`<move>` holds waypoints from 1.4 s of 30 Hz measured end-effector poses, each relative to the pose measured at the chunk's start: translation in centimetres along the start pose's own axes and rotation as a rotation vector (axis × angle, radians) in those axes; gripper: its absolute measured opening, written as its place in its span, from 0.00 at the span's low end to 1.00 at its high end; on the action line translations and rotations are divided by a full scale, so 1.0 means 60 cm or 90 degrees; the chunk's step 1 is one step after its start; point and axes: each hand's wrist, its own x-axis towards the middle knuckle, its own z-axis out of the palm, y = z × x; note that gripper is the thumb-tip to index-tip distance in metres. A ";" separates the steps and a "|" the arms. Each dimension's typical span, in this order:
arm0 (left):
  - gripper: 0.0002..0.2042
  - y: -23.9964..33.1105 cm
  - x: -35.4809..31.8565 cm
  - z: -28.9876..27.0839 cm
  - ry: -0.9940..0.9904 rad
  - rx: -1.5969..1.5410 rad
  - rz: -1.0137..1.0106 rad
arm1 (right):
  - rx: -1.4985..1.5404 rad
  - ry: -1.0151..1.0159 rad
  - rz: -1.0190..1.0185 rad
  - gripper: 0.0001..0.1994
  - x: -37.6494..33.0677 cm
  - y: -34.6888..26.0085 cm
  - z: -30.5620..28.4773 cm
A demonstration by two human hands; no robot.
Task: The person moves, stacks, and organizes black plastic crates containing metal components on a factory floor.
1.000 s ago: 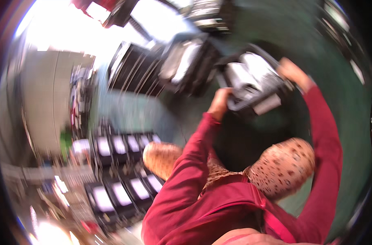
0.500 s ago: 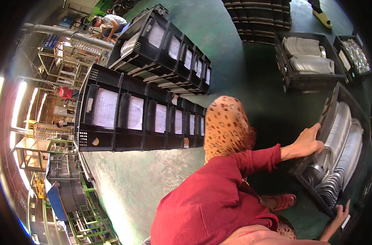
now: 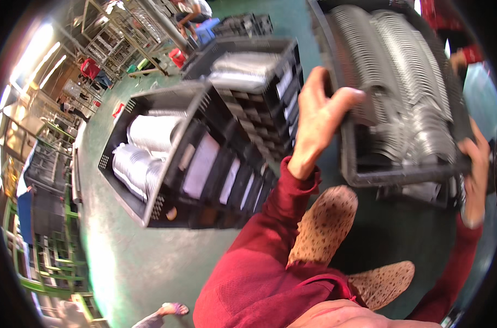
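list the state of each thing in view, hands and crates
left hand: gripping the rim of the held crate
right hand: gripping its opposite rim
held crate: lifted, tilted, full of stacked silver trays
silver trays: packed in rows
floor crate: on the green floor, holding silver stacks
rear crate: filled

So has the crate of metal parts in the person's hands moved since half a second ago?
Yes. The black crate has come up off the green floor, held at chest height in the left hand and right hand.
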 end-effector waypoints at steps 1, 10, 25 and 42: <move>0.17 0.008 0.024 -0.025 0.045 -0.022 0.008 | -0.042 -0.007 -0.057 0.28 0.073 -0.005 0.021; 0.10 0.013 0.181 -0.223 0.511 0.211 0.046 | 0.061 -0.296 -0.221 0.25 0.497 -0.061 0.397; 0.18 -0.011 0.175 -0.282 0.620 0.195 -0.058 | 0.066 -0.498 0.017 0.06 0.635 -0.008 0.571; 0.20 -0.019 0.162 -0.255 0.541 0.148 -0.007 | -0.107 0.041 -0.855 0.09 0.557 0.086 0.558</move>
